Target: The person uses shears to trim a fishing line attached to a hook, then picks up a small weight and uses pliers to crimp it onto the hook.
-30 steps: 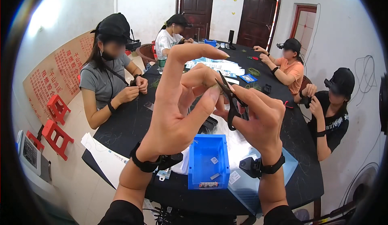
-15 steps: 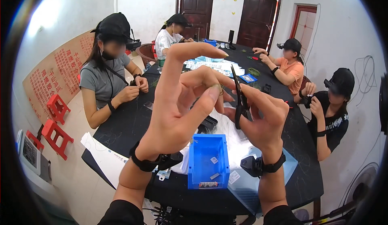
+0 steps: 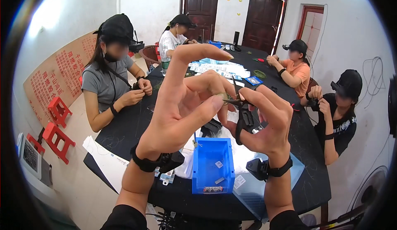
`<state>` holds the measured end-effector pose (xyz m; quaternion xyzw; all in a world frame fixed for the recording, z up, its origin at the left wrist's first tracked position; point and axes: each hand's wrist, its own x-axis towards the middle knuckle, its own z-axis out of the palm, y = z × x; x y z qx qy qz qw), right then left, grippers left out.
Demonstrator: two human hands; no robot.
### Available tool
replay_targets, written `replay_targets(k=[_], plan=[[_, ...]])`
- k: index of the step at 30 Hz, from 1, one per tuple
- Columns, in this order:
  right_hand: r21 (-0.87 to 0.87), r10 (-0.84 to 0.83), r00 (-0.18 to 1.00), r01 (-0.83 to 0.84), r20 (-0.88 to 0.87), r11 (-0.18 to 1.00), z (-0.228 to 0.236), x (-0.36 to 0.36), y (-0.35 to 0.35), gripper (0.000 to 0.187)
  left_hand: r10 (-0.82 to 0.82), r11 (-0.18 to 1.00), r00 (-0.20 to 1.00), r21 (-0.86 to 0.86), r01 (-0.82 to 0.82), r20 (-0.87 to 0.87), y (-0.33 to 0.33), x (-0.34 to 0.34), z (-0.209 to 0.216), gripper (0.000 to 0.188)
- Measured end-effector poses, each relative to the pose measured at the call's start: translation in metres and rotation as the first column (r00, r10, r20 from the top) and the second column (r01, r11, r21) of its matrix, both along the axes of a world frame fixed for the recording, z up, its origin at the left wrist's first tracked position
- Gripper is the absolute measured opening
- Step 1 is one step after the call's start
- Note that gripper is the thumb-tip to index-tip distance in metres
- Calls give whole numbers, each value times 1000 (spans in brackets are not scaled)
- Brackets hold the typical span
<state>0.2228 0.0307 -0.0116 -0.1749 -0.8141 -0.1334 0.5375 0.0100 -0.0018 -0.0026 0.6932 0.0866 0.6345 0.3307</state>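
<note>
My left hand [image 3: 178, 110] is raised over the table, thumb pinched against bent fingers, index finger arched above. At the thumb tip a small loop of thin green line [image 3: 226, 96] is held. My right hand [image 3: 271, 124] grips small black scissors [image 3: 247, 117], fingers around the handles. The scissor blades are spread, one upward and one towards the left thumb, right beside the green line. Under both hands stands a blue plastic bin [image 3: 197, 164], with a few small labels inside.
Black cloth covers the long table [image 3: 132, 124]. White sheets [image 3: 219, 68], a coil of green line [image 3: 258, 75] and a blue packet [image 3: 253, 80] lie further off. Behind the bin sits a black object [image 3: 211, 127]. Several co-workers sit around; red stools [image 3: 58, 139] stand at left.
The scissors have turned from upright with blades together to blades spread, tips moved left to the green line. My left hand has stayed nearly in place.
</note>
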Motion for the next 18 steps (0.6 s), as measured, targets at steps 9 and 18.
replay_targets(k=[9,18], plan=[[7,-23,1000,23,3,1000,-4,-1,3,59,41,999,999,19,-41,-27,3,-3,-1,66],[70,-63,998,62,14,996,-4,-2,3,48,33,997,998,65,-30,-53,6,-5,-1,66]])
